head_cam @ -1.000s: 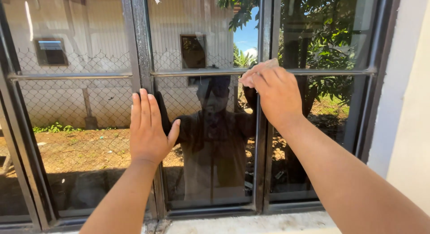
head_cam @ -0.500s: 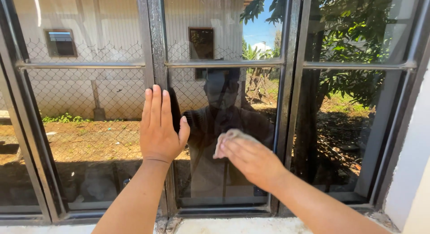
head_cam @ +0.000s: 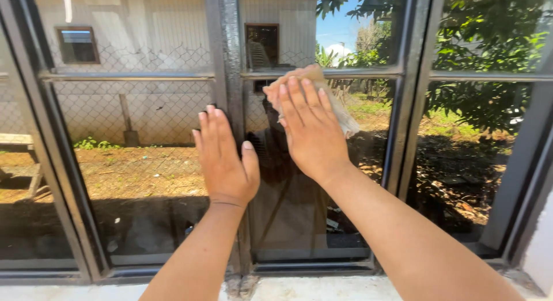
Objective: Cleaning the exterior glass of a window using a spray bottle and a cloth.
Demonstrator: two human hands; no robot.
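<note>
My right hand (head_cam: 311, 131) presses a beige cloth (head_cam: 340, 114) flat against the middle glass pane (head_cam: 294, 220) of a dark-framed window, just under the horizontal bar (head_cam: 357, 73). Part of the cloth shows above and to the right of my fingers. My left hand (head_cam: 226, 160) lies flat with fingers together on the vertical frame post (head_cam: 227, 42) and the glass beside it, holding nothing. The two hands almost touch.
The window has several panes split by dark metal posts and a thin crossbar. A white sill (head_cam: 311, 289) runs along the bottom and a white wall (head_cam: 541, 249) stands at the right. Outside are a wire fence, a pale building, bare ground and trees.
My right hand has swept the cloth from low on the middle pane up to just under the crossbar. My left hand stays on the post. The view has shifted left.
</note>
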